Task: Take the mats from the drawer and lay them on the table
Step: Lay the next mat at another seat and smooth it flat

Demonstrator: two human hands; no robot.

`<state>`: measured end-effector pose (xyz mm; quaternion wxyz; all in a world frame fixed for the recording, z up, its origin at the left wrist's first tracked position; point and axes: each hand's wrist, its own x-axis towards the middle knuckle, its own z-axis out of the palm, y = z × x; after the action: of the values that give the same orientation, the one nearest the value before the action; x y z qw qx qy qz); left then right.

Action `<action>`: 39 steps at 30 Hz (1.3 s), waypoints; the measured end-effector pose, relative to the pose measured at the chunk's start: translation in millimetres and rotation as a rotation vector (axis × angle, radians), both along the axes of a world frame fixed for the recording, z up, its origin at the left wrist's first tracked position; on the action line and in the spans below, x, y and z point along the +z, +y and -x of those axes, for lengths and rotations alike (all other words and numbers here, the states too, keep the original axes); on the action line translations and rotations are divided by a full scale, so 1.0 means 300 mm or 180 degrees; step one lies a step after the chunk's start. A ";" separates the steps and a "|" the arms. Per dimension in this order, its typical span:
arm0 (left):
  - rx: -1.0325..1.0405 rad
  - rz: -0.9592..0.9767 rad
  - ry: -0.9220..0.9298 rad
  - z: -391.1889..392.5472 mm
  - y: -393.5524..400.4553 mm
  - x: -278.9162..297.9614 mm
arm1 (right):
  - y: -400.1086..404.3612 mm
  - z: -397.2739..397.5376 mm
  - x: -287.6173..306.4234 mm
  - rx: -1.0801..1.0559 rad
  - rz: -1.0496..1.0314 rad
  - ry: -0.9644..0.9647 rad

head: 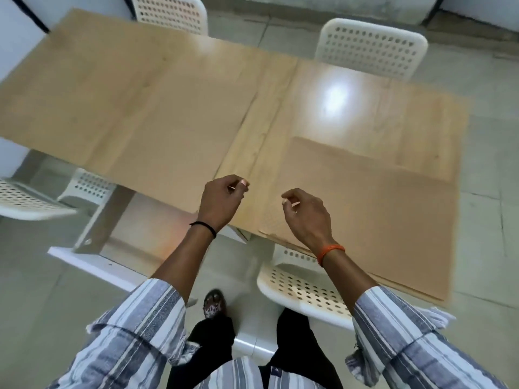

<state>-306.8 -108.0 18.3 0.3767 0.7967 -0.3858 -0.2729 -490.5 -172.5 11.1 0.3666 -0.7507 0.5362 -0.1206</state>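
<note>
A tan rectangular mat (370, 209) lies flat on the near right part of the light wooden table (146, 113), reaching the table's near edge. Thin layered edges show along the mat's near side, so it may be more than one sheet. My left hand (222, 200) hovers over the table's near edge, just left of the mat, fingers loosely curled and holding nothing. My right hand (304, 214) hangs above the mat's near left corner, also loosely curled and holding nothing. No drawer is in view.
White perforated chairs stand around the table: two at the far side (370, 46) (171, 12), one at the left (28, 197), and one tucked under the near edge (303, 290) by my legs. The floor is grey tile.
</note>
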 end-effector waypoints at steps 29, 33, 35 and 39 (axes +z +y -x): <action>0.0419 -0.1260 -0.0206 -1.078 0.213 -0.096 | 0.196 -0.915 -0.058 -0.1433 -0.1191 -0.0149; 0.0617 -0.1218 -0.0356 -1.085 0.189 -0.073 | 0.187 -0.921 -0.048 -0.1543 -0.1176 -0.0205; 0.0650 -0.1238 -0.0370 -1.081 0.180 -0.066 | 0.183 -0.921 -0.046 -0.1552 -0.1098 -0.0208; 0.0603 -0.1243 -0.0251 -1.059 0.174 -0.070 | 0.174 -0.916 -0.049 -0.1748 -0.1216 -0.0394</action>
<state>11.0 -55.8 -2.8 0.2239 0.8973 -0.2634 -0.2745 -215.7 -120.4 -3.7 0.4863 -0.4873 0.7080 -0.1575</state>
